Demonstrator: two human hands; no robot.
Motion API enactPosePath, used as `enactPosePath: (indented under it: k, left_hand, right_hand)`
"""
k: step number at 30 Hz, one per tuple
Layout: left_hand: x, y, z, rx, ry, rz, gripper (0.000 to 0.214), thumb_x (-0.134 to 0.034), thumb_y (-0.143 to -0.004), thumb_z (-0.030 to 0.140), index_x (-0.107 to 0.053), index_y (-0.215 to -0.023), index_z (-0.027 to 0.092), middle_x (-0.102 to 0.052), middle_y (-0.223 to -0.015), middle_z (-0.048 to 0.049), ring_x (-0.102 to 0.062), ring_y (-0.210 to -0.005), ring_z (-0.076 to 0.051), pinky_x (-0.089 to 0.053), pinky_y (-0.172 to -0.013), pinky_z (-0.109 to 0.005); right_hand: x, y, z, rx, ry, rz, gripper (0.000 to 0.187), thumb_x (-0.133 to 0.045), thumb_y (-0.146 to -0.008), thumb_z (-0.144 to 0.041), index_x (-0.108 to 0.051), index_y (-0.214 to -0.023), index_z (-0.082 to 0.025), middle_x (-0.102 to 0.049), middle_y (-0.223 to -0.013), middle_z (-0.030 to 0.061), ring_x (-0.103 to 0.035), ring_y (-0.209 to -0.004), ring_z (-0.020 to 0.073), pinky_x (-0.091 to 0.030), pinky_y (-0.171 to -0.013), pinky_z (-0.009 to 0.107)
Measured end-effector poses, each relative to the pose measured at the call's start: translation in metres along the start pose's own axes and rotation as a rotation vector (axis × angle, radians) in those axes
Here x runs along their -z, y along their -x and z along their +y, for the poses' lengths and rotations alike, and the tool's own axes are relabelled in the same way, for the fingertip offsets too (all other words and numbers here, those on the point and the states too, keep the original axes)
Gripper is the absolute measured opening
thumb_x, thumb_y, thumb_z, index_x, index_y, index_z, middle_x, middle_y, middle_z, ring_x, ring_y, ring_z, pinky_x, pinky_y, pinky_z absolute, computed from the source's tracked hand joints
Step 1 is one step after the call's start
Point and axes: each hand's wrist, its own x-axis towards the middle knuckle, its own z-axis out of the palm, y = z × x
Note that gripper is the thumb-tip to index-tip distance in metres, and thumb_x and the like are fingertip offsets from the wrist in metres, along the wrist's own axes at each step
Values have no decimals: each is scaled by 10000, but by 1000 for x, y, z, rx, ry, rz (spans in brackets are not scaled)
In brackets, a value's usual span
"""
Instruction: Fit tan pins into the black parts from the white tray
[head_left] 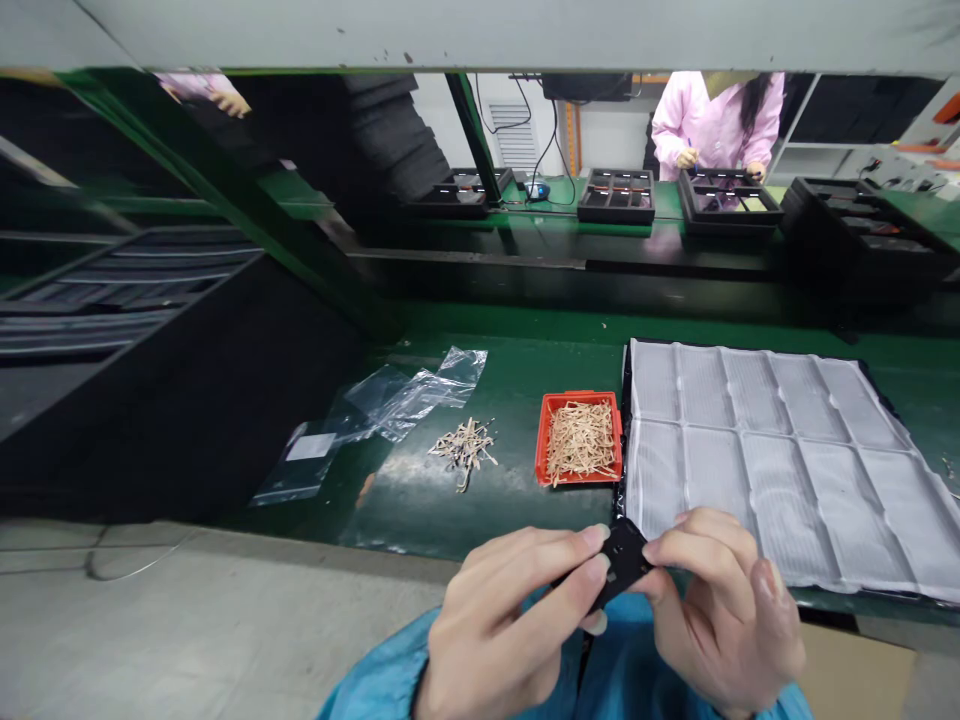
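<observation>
My left hand (510, 615) and my right hand (724, 605) meet near the bottom edge, over my blue sleeves. Both pinch a small flat black part (621, 562) between thumb and fingers. Just beyond the hands, an orange tray (541, 445) full of thin tan sticks sits on the green bench. A loose heap of the same tan sticks (465, 448) lies to its left. A white quilted sheet (780, 450) covers a black tray at the right.
Crumpled clear plastic bags (390, 410) lie left of the heap. A tall black rack (127, 350) fills the left side. Across the bench, black trays (616, 195) stand in a row, and a person in a pink coat (716, 120) works there.
</observation>
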Motion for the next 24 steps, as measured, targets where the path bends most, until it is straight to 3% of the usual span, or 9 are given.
enactPosePath:
  k: [6, 8, 10, 12, 14, 16, 19, 22, 24]
  left_hand:
    - [-2, 5, 0, -3, -37, 51, 201, -549, -1009, 58, -732, -1026, 138, -828, -945, -88, -805, -806, -179, -677, -646, -278]
    - [-1, 3, 0, -2, -6, 29, 189, -567, -995, 48, -723, -1049, 140, -825, -869, -55, -797, -778, -168, -673, -643, -267]
    - [1, 1, -1, -20, 15, 3, 174, -584, -982, 41, -714, -1057, 128, -820, -824, -44, -794, -769, -166, -672, -655, -263]
    - [2, -1, -2, -22, 20, -17, 174, -569, -990, 44, -709, -1057, 123, -828, -857, -63, -797, -782, -169, -671, -666, -267]
    - [1, -2, -3, -19, 39, -30, 196, -527, -1017, 68, -707, -1069, 126, -837, -922, -101, -796, -773, -171, -664, -654, -274]
    - [-1, -2, -4, -17, 83, -44, 217, -496, -1034, 90, -700, -1096, 132, -837, -929, -120, -786, -722, -167, -648, -616, -270]
    - [-5, -1, -5, -8, 141, -38, 225, -508, -1013, 80, -694, -1126, 139, -830, -882, -109, -771, -665, -166, -632, -590, -267]
    - [-10, 2, -4, 17, 174, 12, 244, -551, -958, 37, -700, -1119, 147, -830, -937, -120, -776, -671, -172, -628, -599, -269]
    - [-13, 3, -3, 52, 242, 60, 251, -564, -943, 21, -708, -1099, 155, -829, -943, -117, -776, -665, -168, -621, -599, -257]
  right_hand:
    - [-2, 7, -1, 6, -34, -2, 835, -586, -972, 5, -217, -1663, -284, -723, -892, -12, -597, -822, 180, -588, -797, 387]
    - [-3, 9, -3, -27, -29, 31, 786, -584, -962, 21, -315, -1623, -308, -718, -901, -11, -597, -835, 179, -588, -799, 381]
    - [-2, 10, -6, -41, -23, 38, 624, -562, -961, 36, -492, -1490, -286, -701, -879, -15, -597, -843, 172, -582, -821, 371]
    - [1, 11, -9, -72, -4, -29, 378, -548, -973, 9, -644, -1241, -239, -670, -873, 1, -602, -858, 170, -577, -823, 360]
    - [3, 12, -11, -114, 20, -72, 236, -551, -981, -26, -670, -1030, -224, -647, -884, 18, -600, -853, 171, -569, -792, 359]
    - [2, 13, -12, -43, 20, -31, 226, -570, -963, -21, -657, -963, -230, -659, -870, 14, -596, -819, 172, -555, -750, 369]
    - [-2, 12, -11, 77, -1, 110, 375, -585, -915, 36, -688, -1154, -234, -689, -785, -8, -591, -733, 174, -540, -670, 367]
    - [-3, 6, -5, 8, -10, 155, 668, -605, -888, 43, -562, -1484, -256, -704, -737, -14, -591, -680, 184, -563, -628, 371]
    - [-1, 0, -1, 4, -63, 135, 764, -632, -865, 45, -499, -1549, -268, -717, -742, -21, -608, -671, 183, -595, -629, 379]
